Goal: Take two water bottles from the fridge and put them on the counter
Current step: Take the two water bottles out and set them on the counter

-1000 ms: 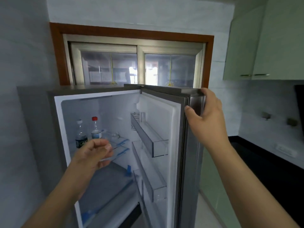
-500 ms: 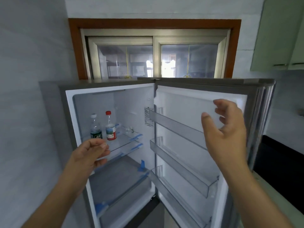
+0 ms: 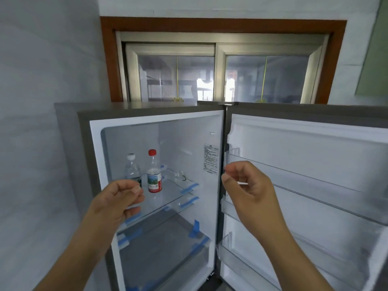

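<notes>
The fridge stands wide open. On its upper glass shelf two water bottles stand upright side by side: one with a white cap and green label on the left, one with a red cap and red label on the right. My left hand hovers just in front of the white-capped bottle, fingers loosely curled, holding nothing and hiding the bottle's lower part. My right hand floats in front of the door hinge, fingers curled, empty.
The fridge door is swung fully to the right, with empty door racks. Lower shelves carry blue tape and hold nothing. A window with a brown frame sits above the fridge. A green wall cabinet is at the upper right.
The door has swung fully open to the right. My right hand let go of the door edge and moved left toward the fridge opening. My left hand stayed near the bottles.
</notes>
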Demonstrator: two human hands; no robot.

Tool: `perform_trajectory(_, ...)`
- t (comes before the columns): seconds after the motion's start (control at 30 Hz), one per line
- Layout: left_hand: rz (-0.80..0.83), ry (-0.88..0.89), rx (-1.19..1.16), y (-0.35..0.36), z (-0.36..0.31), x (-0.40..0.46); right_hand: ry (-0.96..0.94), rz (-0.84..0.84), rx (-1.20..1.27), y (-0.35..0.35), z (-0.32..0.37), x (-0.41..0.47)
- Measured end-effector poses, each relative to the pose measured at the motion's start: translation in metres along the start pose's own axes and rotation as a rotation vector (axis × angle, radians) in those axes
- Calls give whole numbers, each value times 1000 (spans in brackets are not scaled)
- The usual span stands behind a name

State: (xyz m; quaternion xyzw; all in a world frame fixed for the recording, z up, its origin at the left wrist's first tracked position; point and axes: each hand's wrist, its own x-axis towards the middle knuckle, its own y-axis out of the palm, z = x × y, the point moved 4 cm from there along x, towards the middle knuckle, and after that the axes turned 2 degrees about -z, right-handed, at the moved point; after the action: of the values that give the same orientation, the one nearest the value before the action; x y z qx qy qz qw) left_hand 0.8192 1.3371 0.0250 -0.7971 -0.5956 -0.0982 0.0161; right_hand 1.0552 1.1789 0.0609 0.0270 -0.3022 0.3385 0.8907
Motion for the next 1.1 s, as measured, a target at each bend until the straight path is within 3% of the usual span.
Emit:
perform_trajectory(0.23,-61,-79,-1,11,29,47,46,150,6,51,-50,61)
perform_trajectory(0.47,-278,-80,36,11,53,82,5,404,102,124,-95,135)
perform_trajectory(0.7,-506,97,133,20,44,127,92,545,191,189,-143,192)
perform_trajectory(0.87,-667,143,292,19,42,174,149,585,210,226,-166,214)
perform_trajectory(1.1,-672,225,774,12,31,241,106,648,149,273,-169,245)
